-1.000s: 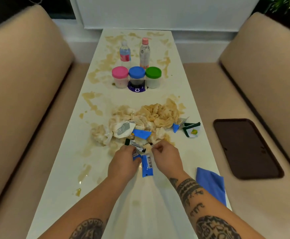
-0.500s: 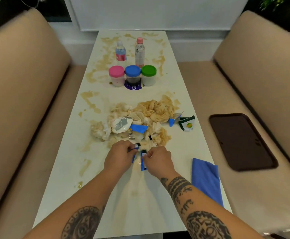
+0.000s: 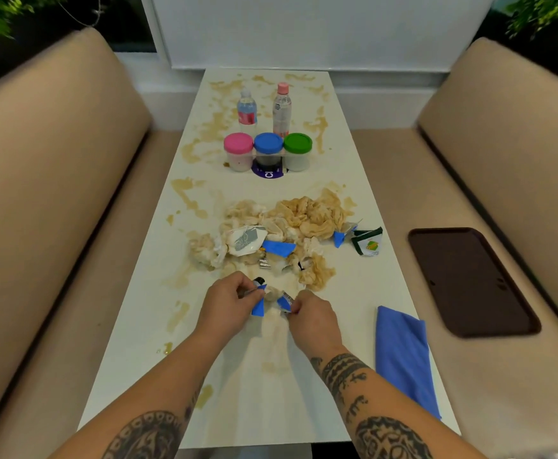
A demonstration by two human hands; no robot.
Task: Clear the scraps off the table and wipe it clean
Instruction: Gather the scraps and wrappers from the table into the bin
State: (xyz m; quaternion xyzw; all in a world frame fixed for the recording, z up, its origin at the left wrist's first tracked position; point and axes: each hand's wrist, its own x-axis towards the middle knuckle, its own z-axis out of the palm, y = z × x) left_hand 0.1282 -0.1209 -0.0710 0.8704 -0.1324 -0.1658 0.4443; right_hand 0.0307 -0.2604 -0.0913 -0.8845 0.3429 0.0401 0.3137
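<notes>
Left hand [image 3: 226, 301] curled, pinching blue wrapper [image 3: 258, 304]; right hand [image 3: 310, 318] curled, pinching second blue scrap [image 3: 284, 301]. Hands close together, low on worktop [image 3: 132, 342]. Scrap pile [image 3: 281, 236] just beyond, mid-worktop. Three jars [image 3: 267, 154], two bottles [image 3: 264, 109] behind. One blue cloth [image 3: 403, 352], one tray [image 3: 469, 279] right.
</notes>
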